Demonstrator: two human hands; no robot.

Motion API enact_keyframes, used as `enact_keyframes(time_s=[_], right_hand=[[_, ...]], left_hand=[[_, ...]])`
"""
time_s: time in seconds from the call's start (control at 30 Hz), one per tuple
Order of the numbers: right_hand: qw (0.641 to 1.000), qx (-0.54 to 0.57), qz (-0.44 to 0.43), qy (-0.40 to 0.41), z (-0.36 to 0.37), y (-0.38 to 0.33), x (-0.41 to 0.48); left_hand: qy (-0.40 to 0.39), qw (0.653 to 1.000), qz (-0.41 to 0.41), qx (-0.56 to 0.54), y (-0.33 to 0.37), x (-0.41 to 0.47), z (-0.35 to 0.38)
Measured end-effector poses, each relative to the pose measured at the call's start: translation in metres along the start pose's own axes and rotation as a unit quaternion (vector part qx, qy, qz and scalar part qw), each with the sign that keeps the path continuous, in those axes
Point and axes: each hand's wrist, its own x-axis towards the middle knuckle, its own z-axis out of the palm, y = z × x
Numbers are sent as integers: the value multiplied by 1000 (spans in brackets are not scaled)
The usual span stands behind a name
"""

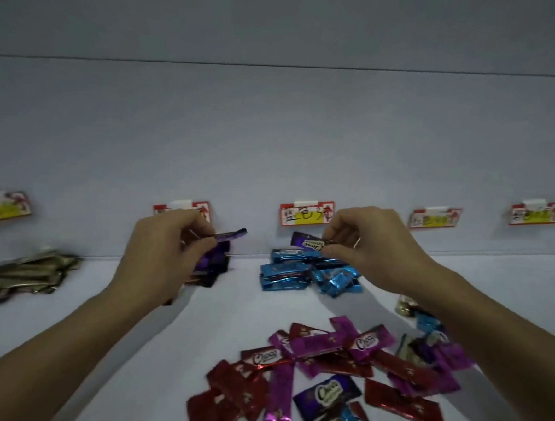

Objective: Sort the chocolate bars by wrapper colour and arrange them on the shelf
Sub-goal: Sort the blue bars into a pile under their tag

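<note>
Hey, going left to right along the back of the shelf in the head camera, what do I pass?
A pile of gold foil-wrapped bars, left hand pinching a dark purple wrapped bar, pile of shiny blue wrapped bars, right hand pinching a second dark purple bar over that pile.

Mid-frame along the wall (264, 129): left pile (24, 277), centre pile (216, 264), right pile (293, 271), labels (306, 213) above; loose heap (313, 372) lower centre.
</note>
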Motion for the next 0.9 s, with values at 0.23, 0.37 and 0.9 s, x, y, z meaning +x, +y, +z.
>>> enact_keyframes(time_s=[0.23,0.37,0.9], right_hand=[[985,-96,-141,-10,99,-90,63],[974,-151,-166,19,135,-109,79],[939,-240,-225,-105,122,-98,43]], left_hand=[[92,988,-125,-8,-96,-22,-32],[50,995,-91,2,-111,-21,-37],[-61,995,24,78,-105,-33,-39]])
